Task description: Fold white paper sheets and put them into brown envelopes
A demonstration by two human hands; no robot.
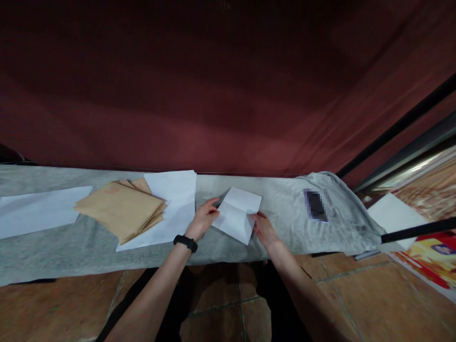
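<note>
A white sheet of paper (239,211) with a crease across it is tilted a little above the grey cloth, in front of me. My left hand (204,219), with a black band on the wrist, has its thumb and fingers at the sheet's left edge; the index finger sticks out past it. On the right edge, my right hand (263,229) pinches the paper, thumb on top and the other fingers partly hidden. Left of my hands lies a pile of brown paper envelopes (123,206), resting partly on larger white sheets (180,204).
The grey cloth (281,213) covers a long narrow surface against a dark red fabric wall (228,118). Another white sheet (39,209) lies far left. A dark blurred-out rectangle (316,205) lies right. Black bars (399,126) and a colourful printed box (436,259) stand beyond it.
</note>
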